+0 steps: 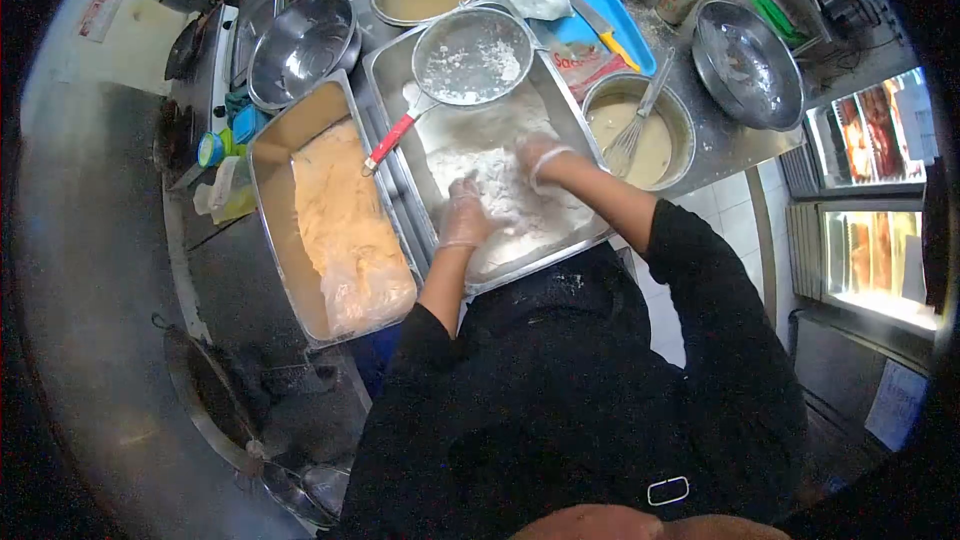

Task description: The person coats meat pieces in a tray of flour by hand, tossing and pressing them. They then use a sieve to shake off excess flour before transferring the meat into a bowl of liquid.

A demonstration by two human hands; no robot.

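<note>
Both of my hands wear clear plastic gloves and are down in white flour (500,180) inside a deep metal tray (375,70). My left hand (465,218) is at the tray's near left, its fingertips lost in the flour. My right hand (540,157) is bent at the wrist near the tray's right side, with its floury fingers partly hidden. Whether either hand grips anything under the flour cannot be made out. Across the tray's far end rests a round sieve (472,55) dusted with flour, its red handle (390,145) lying over the left rim.
At left stands a second metal tray (290,285) holding an orange-coloured mass (345,205). A pot of pale batter (655,145) with a whisk (628,145) is at right. Behind are metal bowls (305,50) and a blue tray (590,25) with a yellow-handled knife (600,25).
</note>
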